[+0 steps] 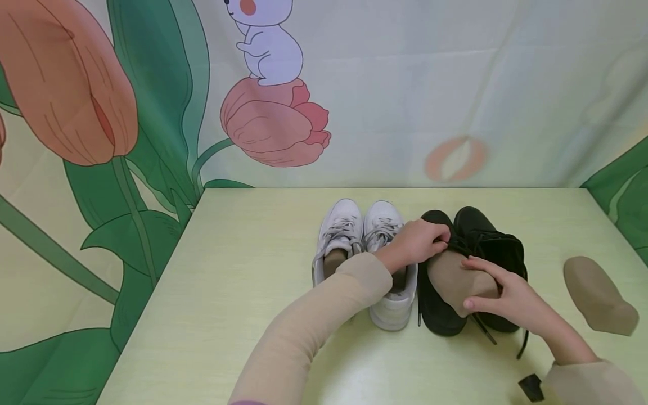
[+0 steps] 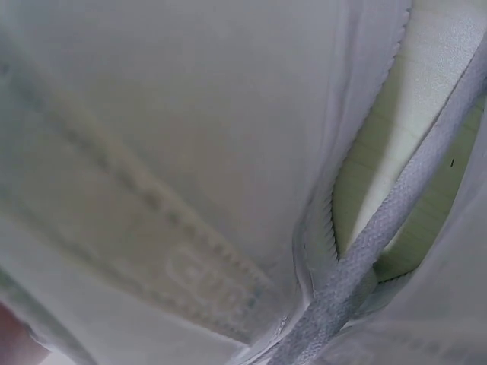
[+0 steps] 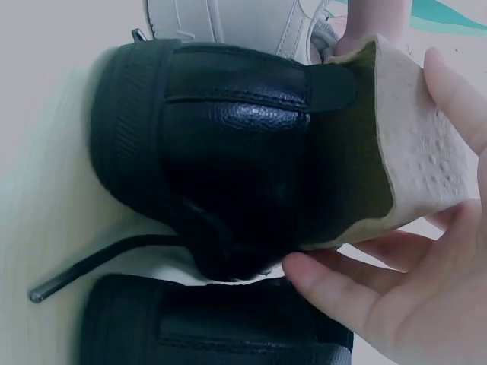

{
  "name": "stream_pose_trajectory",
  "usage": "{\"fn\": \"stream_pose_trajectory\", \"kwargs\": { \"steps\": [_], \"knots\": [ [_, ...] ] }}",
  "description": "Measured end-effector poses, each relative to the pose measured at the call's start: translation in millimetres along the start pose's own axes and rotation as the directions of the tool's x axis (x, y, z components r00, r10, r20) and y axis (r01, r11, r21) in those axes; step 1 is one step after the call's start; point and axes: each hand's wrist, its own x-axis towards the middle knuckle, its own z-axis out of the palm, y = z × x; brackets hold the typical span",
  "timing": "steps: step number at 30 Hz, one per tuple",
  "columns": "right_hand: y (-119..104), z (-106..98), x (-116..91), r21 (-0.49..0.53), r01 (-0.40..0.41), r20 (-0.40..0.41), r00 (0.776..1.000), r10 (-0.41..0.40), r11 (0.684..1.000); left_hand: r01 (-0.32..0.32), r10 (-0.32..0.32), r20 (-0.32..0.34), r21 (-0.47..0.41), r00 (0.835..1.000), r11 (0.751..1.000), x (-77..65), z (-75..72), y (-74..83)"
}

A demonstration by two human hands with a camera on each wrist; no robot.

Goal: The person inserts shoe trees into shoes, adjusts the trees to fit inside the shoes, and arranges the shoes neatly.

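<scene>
A pair of black lace-up shoes stands on the table, toes pointing away. My left hand grips the left black shoe by its tongue or laces; the fingertips are partly hidden. Over that shoe's opening, my right hand holds a brown molded-pulp shoe insert between thumb and fingers. In the right wrist view the insert has its hollow side facing the heel, its front end inside the shoe's mouth. Beside it sits the right black shoe, its laces hanging loose.
White sneakers stand to the left under my left forearm, with brown inserts inside. Another pulp insert lies on the table at the right. Near my right sleeve is a small black piece. A printed cloth hangs behind the table.
</scene>
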Motion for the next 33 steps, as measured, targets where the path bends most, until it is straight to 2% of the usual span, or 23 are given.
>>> {"fn": "stream_pose_trajectory", "kwargs": {
  "steps": [5,11,16,19,22,26,33],
  "knots": [
    [-2,2,2,0.02,-0.024,0.011,1.0,0.024,1.0,-0.007,0.007,0.0,-0.019,1.0,1.0,-1.4,-0.6,-0.9],
    [-8,2,2,-0.02,-0.023,0.001,1.0,0.023,1.0,-0.01,0.01,0.003,-0.022,1.0,1.0,-2.5,-1.6,-0.5],
    [-14,4,3,-0.108,-0.088,-0.071,0.994,0.081,0.99,-0.009,0.009,0.012,-0.013,1.0,1.0,-1.7,-1.2,-0.2],
    [-21,7,3,-0.12,-0.151,-0.129,0.982,0.136,0.981,-0.009,0.01,0.014,-0.018,1.0,1.0,-1.6,-1.3,0.0],
    [-27,12,3,-0.128,-0.184,-0.198,0.968,0.156,0.975,-0.012,0.012,0.012,-0.018,1.0,1.0,-1.9,-1.8,0.1],
    [-30,16,3,-0.153,-0.195,-0.267,0.952,0.15,0.969,-0.016,0.016,0.008,-0.013,1.0,1.0,-1.5,-1.3,-0.2],
    [-35,21,5,-0.213,-0.17,-0.346,0.934,0.088,0.962,-0.018,0.018,0.012,-0.002,1.0,1.0,-1.1,-0.4,-1.1]
  ]
}}
